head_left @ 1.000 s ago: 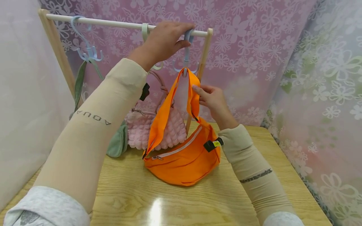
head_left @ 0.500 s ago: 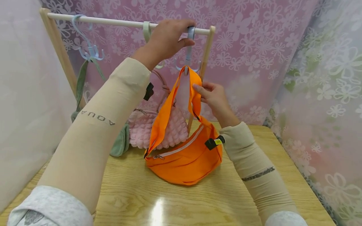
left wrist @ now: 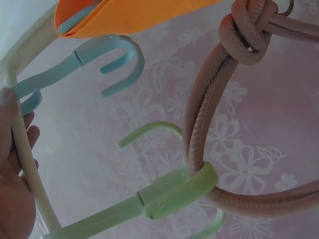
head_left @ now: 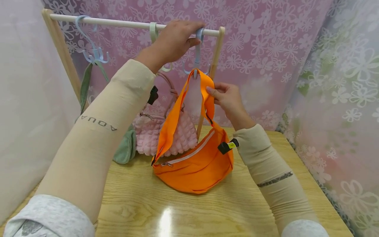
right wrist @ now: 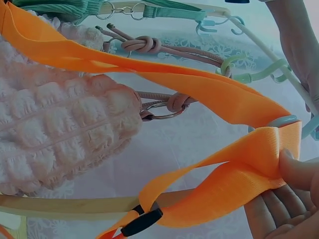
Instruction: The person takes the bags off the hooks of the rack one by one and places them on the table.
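Observation:
An orange waist bag [head_left: 195, 174] hangs low over the table, the top of its strap [head_left: 170, 135] looped on a blue hook [head_left: 197, 54]. At the rail's right end, my left hand [head_left: 174, 41] curls its fingers round the white rail [head_left: 124, 23], its thumb against the blue hook's top. Pinched between thumb and fingers of my right hand [head_left: 230, 100] is the strap's right side, just below the hook. The right wrist view shows the strap's wide webbing [right wrist: 214, 99] folded over the hook tip, and a black buckle [right wrist: 142, 222] lower down.
Left of the orange bag, a pink puffy bag [head_left: 183, 131] hangs by its knotted handle [left wrist: 199, 99] from a green hook [left wrist: 174, 191]. Farther left, a green bag [head_left: 125, 148] hangs from another blue hook [head_left: 94, 54]. Wooden posts [head_left: 60, 56] support the rail.
My right hand has moved slightly right and up, drawing the strap's right side outward and widening the loop. My left hand stays at the rail, its thumb shifting slightly.

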